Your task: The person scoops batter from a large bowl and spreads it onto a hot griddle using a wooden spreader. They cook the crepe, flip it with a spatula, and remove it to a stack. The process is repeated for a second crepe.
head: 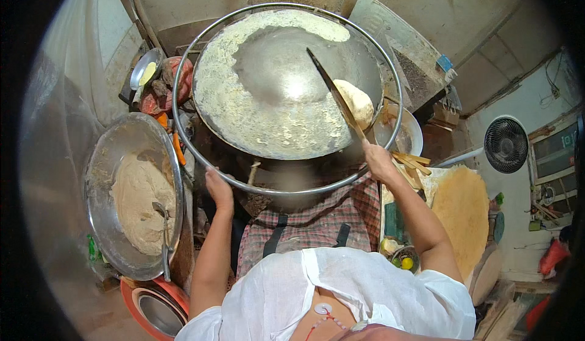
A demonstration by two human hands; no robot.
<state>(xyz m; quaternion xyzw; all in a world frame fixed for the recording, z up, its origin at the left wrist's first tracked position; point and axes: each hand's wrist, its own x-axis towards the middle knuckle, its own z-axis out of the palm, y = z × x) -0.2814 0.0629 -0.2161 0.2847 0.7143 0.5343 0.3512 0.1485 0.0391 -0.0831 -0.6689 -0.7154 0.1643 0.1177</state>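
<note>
My right hand (381, 162) grips the handle end of a long flat scraper (336, 92), whose blade lies over a large round griddle (292, 74). Against the blade, at the griddle's right side, rests a lump of pale dough (355, 103). A thin, uneven layer of batter (219, 90) covers the left and front of the griddle and curves round its far edge; the middle and right show dark metal. A metal ring (283, 192) surrounds the griddle. My left hand (219, 188) is at the ring's front left, its fingers partly hidden, so its hold is unclear.
Left stands a large metal basin (98, 204) of dough with a ladle (165, 245). Behind it is a small metal pan (151, 60). At right are a white basin (417, 133), wood strips (411, 160), a round tan flatbread (459, 213) and a fan (506, 143).
</note>
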